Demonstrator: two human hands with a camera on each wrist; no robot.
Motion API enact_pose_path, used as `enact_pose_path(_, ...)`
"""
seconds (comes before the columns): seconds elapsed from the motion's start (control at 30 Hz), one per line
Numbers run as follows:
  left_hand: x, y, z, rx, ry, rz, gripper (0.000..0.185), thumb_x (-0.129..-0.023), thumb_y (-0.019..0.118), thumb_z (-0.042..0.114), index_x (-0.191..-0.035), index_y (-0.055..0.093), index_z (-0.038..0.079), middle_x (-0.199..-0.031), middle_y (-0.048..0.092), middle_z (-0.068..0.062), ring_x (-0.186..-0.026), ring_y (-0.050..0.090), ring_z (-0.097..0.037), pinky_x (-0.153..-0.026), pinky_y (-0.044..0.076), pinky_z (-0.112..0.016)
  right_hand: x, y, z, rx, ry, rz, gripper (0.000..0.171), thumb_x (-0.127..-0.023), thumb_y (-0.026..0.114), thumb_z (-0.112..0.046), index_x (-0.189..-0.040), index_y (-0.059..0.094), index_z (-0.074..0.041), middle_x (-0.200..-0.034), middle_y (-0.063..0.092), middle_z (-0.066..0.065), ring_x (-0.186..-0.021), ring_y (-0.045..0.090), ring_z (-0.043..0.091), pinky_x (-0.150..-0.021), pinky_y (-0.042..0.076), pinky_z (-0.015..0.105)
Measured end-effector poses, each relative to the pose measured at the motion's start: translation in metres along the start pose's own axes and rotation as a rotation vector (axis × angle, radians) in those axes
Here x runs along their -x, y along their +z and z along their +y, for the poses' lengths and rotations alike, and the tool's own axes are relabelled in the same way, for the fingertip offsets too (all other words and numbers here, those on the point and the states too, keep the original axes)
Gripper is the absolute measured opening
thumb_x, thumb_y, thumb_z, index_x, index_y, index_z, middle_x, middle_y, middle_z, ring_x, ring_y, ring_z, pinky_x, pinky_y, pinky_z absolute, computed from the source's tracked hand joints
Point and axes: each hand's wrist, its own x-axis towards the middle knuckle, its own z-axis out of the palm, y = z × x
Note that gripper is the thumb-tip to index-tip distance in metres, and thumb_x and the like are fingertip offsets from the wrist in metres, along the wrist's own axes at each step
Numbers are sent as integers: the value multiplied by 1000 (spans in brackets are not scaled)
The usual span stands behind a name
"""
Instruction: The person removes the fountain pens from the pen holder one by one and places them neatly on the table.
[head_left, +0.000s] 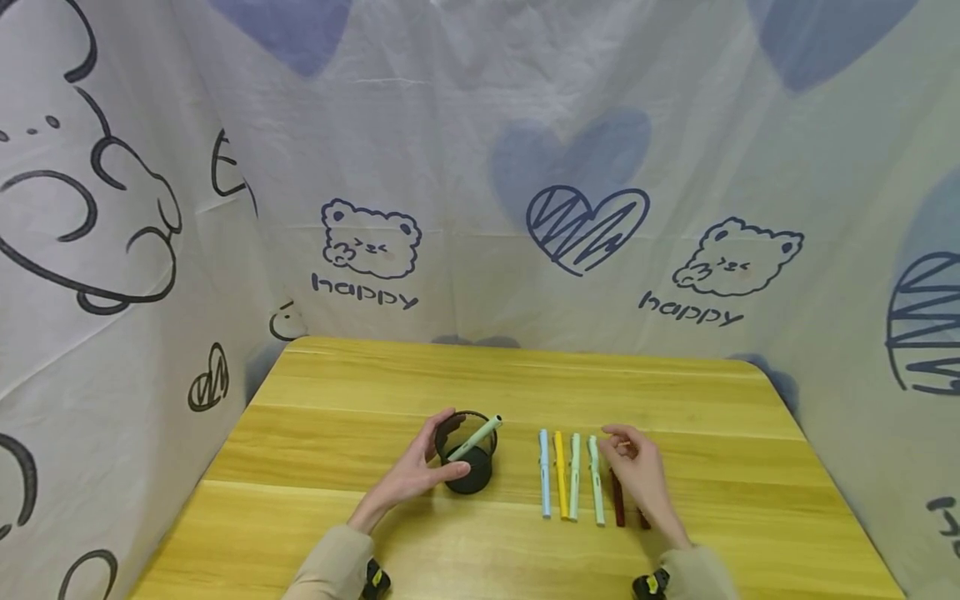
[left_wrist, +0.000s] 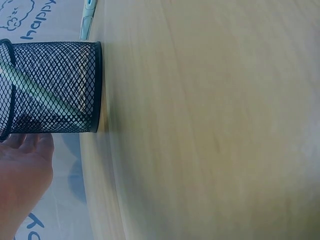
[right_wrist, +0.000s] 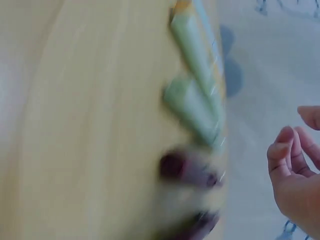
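Note:
My left hand (head_left: 412,471) (left_wrist: 22,180) holds a black mesh pen holder (head_left: 472,477) (left_wrist: 60,60) upright on the table, thumb at the near side and fingers round the far side. A light green pen (head_left: 474,438) (left_wrist: 45,95) leans inside it, one end above the rim. My right hand (head_left: 639,471) (right_wrist: 300,192) hovers over the right end of a row of pens, fingers loosely bent and nothing between them. The row holds a light blue pen (head_left: 545,475), a yellow pen (head_left: 561,475), two light green pens (head_left: 596,483) and two dark red pens (head_left: 618,500), partly hidden by that hand.
The wooden table (head_left: 315,450) has rounded far corners. White cloth (head_left: 465,167) with drawn bears and hearts hangs behind it and along both sides. A wrist camera (head_left: 651,583) shows by the right sleeve (head_left: 697,573).

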Motion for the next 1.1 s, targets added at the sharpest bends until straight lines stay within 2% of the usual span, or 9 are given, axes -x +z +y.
enact_pose_path(0.2,0,-1,1,-11,-17,6,89,-93,73,17,-160,15,8,-164,30,-16,-152,26,-41,-120,21,-69,2,31,-31,-104,-154,-141,26,-95,68,-8,-120,67,1,-98,64,18,-78,61,2,-63,52,20)
enact_pose_path(0.37,0,-2,1,-15,-17,8,89,-93,73,18,-160,16,9,-164,31,-15,-152,27,-40,-120,21,-69,-4,55,-48,-162,-208,-279,37,-96,67,-9,-132,61,0,-106,61,23,-84,63,6,-66,53,20)
enact_pose_path(0.53,-1,-1,0,-22,-14,3,89,-93,73,19,-160,15,9,-164,31,-15,-152,27,-41,-119,22,-70,-9,71,-58,-146,-241,-364,46,-96,68,-9,-139,56,-3,-108,57,23,-81,61,9,-65,51,19)
enact_pose_path(0.77,0,-1,1,-27,-28,13,89,-93,73,21,-160,16,11,-164,32,-14,-152,28,-40,-119,22,-70,-13,84,-65,-52,-226,-421,49,-96,69,-14,-142,55,-6,-105,56,21,-80,58,9,-64,47,19)
enact_pose_path(0.97,1,0,3,-26,-41,17,88,-93,74,21,-160,18,16,-164,32,-13,-152,29,-39,-120,22,-69,-13,89,-67,-36,-261,-428,43,-96,68,-13,-137,59,-3,-99,58,15,-79,58,11,-67,49,21)
enact_pose_path(1.1,1,0,3,-25,-37,15,88,-93,74,21,-160,18,16,-164,32,-13,-152,29,-39,-120,23,-69,-12,92,-70,-35,-273,-432,37,-97,66,-11,-132,61,-1,-98,58,16,-78,57,15,-68,48,21)
